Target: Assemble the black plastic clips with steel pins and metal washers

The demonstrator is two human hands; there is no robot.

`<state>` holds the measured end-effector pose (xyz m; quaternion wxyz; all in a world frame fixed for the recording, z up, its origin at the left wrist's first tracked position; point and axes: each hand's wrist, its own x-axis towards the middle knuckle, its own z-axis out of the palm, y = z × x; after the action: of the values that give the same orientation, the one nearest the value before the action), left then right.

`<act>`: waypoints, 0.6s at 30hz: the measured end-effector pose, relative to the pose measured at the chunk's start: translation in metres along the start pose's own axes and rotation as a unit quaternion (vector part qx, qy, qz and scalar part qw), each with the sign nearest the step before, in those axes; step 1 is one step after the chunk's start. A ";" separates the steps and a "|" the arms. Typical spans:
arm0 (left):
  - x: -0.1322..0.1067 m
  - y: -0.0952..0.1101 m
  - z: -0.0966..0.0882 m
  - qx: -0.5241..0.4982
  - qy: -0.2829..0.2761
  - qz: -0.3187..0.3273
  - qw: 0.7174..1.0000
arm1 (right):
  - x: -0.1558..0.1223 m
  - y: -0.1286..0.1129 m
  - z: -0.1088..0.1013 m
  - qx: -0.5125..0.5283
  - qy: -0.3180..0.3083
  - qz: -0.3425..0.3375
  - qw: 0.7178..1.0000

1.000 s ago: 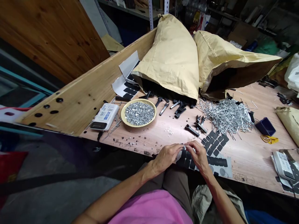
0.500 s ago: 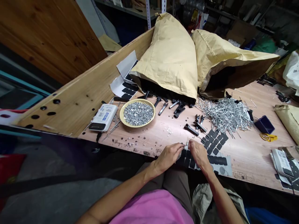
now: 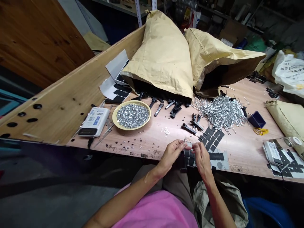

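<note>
My left hand is closed in a pinch near the table's front edge. From its fingertips the bright end of a thin metal pin sticks up, and a dark piece shows below the hand, its shape hard to make out. Close beside it on the right, my right hand has its fingers pinched together; what they hold, if anything, is hidden. Under and behind the hands lies a grey backing sheet with black adhesive pads. Several black plastic parts with metal pins lie just beyond.
A yellow bowl of small metal nuts stands left, beside a white boxy device. Loose metal pins form a heap at right, near a dark blue box. Two large paper sacks lie behind. Small washers lie mid-table.
The view has turned right, so the table's things sit further left. The pin end now shows above my left fingertips. My right hand has turned from a fist-like hold to a fingertip pinch.
</note>
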<state>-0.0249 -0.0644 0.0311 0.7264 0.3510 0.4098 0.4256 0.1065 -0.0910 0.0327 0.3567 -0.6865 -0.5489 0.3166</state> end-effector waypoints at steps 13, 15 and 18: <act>-0.031 -0.064 0.028 0.040 -0.039 -0.046 0.997 | -0.092 0.030 0.011 0.114 0.034 0.199 0.973; -0.026 -0.068 0.025 0.084 -0.056 -0.064 0.993 | -0.093 0.037 0.000 0.015 0.047 0.196 0.979; -0.018 -0.069 0.014 0.136 -0.037 -0.075 0.987 | -0.088 0.048 -0.015 -0.111 0.036 0.220 0.969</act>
<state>0.0054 -0.1106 -0.0171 0.7164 0.4303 0.4622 0.2965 0.1272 -0.1860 0.0045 0.2195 -0.8364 -0.4028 0.2999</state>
